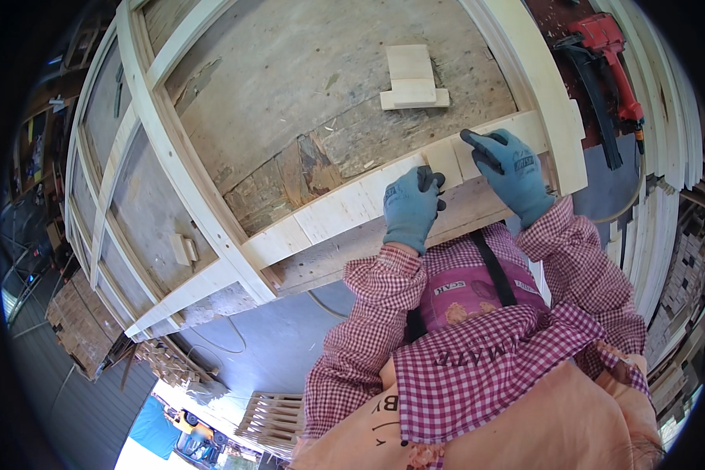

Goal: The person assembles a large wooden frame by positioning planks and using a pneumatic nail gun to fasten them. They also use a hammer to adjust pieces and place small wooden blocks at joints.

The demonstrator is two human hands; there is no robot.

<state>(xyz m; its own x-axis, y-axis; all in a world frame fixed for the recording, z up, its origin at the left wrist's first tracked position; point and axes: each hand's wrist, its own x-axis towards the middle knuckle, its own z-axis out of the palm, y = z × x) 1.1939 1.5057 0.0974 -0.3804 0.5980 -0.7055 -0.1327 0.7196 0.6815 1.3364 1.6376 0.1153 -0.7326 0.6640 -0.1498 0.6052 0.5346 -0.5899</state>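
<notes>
My left hand (pixel 412 207), in a blue-grey glove with dark fingertips, is closed at the near edge of a curved wooden frame's front rail (pixel 345 205). Its fingers bend around the left side of a small pale wood block (pixel 444 161). To the right, my right hand (pixel 517 174), gloved alike, rests over the same rail. Its dark fingertips reach left past the rail's far edge, with finger and thumb apart. The block lies between the two hands; part of it is hidden by the left fingers.
Inside the frame, a stepped wood piece (pixel 412 76) lies on the worn board (pixel 321 86). A smaller wood piece (pixel 183 249) sits in a left-hand bay. A red nail gun (pixel 609 63) lies at the right beside long pale strips (pixel 670 149). A slatted wooden stack (pixel 271 421) stands below.
</notes>
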